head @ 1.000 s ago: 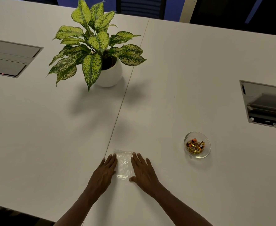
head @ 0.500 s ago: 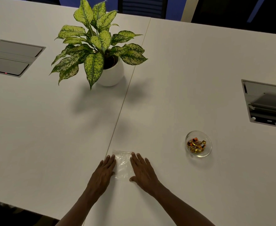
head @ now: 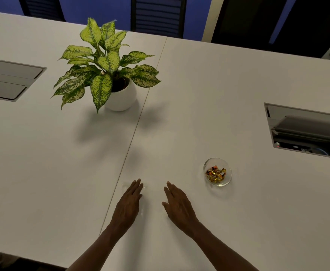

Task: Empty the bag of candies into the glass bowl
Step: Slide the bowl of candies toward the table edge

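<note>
A small glass bowl (head: pixel 228 178) stands on the white table (head: pixel 238 85) right of centre. It holds several gold and orange wrapped candies (head: pixel 216 174). The clear plastic bag (head: pixel 143 201) lies flat and looks empty; only faint edges show beside my left hand (head: pixel 130 204), which rests flat on top of it. My right hand (head: pixel 177 206) lies flat on the bare table a little to the right of the bag, its fingers straight. The bowl is about a hand's length to the right of my right hand.
A leafy plant (head: pixel 105 63) in a white pot (head: pixel 121 98) stands at the back left of centre. A shut grey cable panel (head: pixel 10 81) is set into the table at far left, an open one (head: pixel 304 130) at far right. Dark chairs (head: pixel 158 16) line the far edge.
My right hand has slid to the right, off the bag. My left hand has moved further onto the bag and covers most of it. The view has tilted up slightly.
</note>
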Available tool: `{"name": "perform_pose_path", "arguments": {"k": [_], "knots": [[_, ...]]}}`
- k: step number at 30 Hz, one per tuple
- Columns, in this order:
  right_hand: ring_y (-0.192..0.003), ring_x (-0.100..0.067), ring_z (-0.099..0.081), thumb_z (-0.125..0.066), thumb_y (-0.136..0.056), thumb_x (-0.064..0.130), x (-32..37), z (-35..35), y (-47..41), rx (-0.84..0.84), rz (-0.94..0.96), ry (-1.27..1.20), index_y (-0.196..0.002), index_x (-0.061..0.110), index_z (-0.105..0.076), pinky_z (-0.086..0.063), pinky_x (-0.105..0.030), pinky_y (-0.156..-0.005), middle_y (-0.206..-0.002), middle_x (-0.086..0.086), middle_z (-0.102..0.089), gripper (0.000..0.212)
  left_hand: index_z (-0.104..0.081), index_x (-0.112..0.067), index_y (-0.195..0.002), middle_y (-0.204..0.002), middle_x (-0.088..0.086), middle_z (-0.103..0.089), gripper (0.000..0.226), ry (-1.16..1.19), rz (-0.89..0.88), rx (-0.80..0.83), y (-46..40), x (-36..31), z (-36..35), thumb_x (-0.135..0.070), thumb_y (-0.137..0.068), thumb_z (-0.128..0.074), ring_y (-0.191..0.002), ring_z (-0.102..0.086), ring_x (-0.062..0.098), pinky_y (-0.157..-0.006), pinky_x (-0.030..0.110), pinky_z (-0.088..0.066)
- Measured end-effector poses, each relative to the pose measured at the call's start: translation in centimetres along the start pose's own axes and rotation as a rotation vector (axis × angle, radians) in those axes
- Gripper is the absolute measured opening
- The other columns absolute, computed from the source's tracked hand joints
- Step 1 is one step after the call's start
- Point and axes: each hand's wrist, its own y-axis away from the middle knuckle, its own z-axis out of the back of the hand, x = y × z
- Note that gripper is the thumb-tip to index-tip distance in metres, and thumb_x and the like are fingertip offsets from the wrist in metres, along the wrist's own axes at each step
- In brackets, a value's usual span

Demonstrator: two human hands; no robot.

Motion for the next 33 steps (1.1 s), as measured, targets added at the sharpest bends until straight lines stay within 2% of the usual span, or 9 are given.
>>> {"name": "perform_pose_path", "arguments": {"k": [5,13,17,24,26,27,29,30,33], "knots": [[-0.110,-0.027,-0.068,-0.084,-0.073,0.023,-3.8,3.2,1.9,-0.119,-0.114,-0.016,-0.117,0.002,-0.067,-0.058,-0.038,-0.088,-0.123,-0.016,-0.069,0.052,-0.052,-0.001,-0.136,-0.146,0.015,-0.049,0.038,0.109,0.027,-0.106,-2.8,-5.7,-1.8,-0.002,-0.097,-0.050,-0.140,-0.041,0.028,-0.114,0.040,-0.037],[-0.095,-0.036,-0.071,-0.082,-0.074,0.004,-10.3,6.9,4.8,-0.247,-0.344,-0.149,-0.107,-0.007,-0.068,-0.061,-0.041,-0.080,-0.102,-0.024,-0.072,0.038,-0.057,-0.007,-0.132,-0.136,0.010,-0.061,0.034,0.313,0.142,-0.059,-6.5,-12.5,-4.2,-0.011,-0.100,-0.045,-0.128,-0.055,0.023,-0.108,0.034,-0.043],[-0.090,-0.035,-0.066,-0.068,-0.086,0.003,-13.5,8.1,4.9,-0.255,-0.503,-0.306,-0.112,-0.007,-0.063,-0.057,-0.043,-0.081,-0.098,-0.021,-0.067,0.028,-0.062,-0.005,-0.124,-0.113,0.014,-0.072,0.031,0.356,0.245,0.017,-8.9,-15.1,-5.8,-0.010,-0.100,-0.043,-0.107,-0.066,0.030,-0.088,0.026,-0.046],[-0.110,-0.035,-0.059,-0.061,-0.093,0.012,-17.8,8.8,3.0,-0.151,-0.777,-0.476,-0.126,-0.007,-0.055,-0.047,-0.039,-0.096,-0.104,-0.023,-0.068,0.038,-0.059,0.001,-0.127,-0.121,0.016,-0.068,0.034,0.360,0.329,0.126,-12.6,-17.5,-8.7,-0.001,-0.098,-0.042,-0.113,-0.062,0.029,-0.086,0.018,-0.036],[-0.108,-0.035,-0.062,-0.060,-0.094,0.015,-18.4,8.8,2.1,-0.130,-0.802,-0.509,-0.124,-0.008,-0.056,-0.048,-0.037,-0.095,-0.103,-0.024,-0.070,0.038,-0.066,-0.004,-0.113,-0.098,0.010,-0.069,0.031,0.356,0.349,0.171,-13.3,-17.9,-9.2,0.001,-0.097,-0.040,-0.096,-0.060,0.029,-0.082,0.021,-0.036],[-0.106,-0.035,-0.064,-0.061,-0.094,0.015,-18.6,8.8,1.7,-0.120,-0.810,-0.525,-0.122,-0.008,-0.058,-0.049,-0.037,-0.093,-0.102,-0.024,-0.071,0.037,-0.065,-0.013,-0.093,-0.082,0.001,-0.061,0.031,0.333,0.354,0.190,-13.6,-18.1,-9.4,0.002,-0.096,-0.039,-0.085,-0.052,0.025,-0.078,0.023,-0.034],[-0.104,-0.036,-0.066,-0.062,-0.093,0.016,-19.0,8.7,0.9,-0.111,-0.829,-0.563,-0.119,-0.009,-0.060,-0.051,-0.037,-0.090,-0.102,-0.025,-0.072,0.036,-0.038,-0.032,-0.068,-0.069,-0.010,-0.045,0.044,0.321,0.376,0.207,-14.4,-18.4,-9.8,0.003,-0.095,-0.037,-0.081,-0.041,0.020,-0.074,0.027,-0.032],[-0.105,-0.036,-0.066,-0.062,-0.093,0.015,-19.1,8.6,0.7,-0.114,-0.843,-0.584,-0.120,-0.009,-0.060,-0.052,-0.037,-0.090,-0.106,-0.025,-0.072,0.036,-0.034,-0.032,-0.067,-0.070,-0.005,-0.049,0.044,0.326,0.394,0.220,-14.7,-18.6,-9.9,0.002,-0.095,-0.036,-0.080,-0.042,0.020,-0.073,0.029,-0.033],[-0.100,-0.033,-0.067,-0.062,-0.093,0.014,-19.5,8.4,0.2,-0.126,-0.871,-0.597,-0.112,-0.005,-0.066,-0.054,-0.037,-0.089,-0.104,-0.021,-0.073,0.027,-0.056,-0.014,-0.078,-0.088,0.022,-0.068,0.027,0.388,0.432,0.248,-15.7,-18.8,-10.4,-0.001,-0.095,-0.039,-0.079,-0.054,0.027,-0.071,0.032,-0.039]]}}
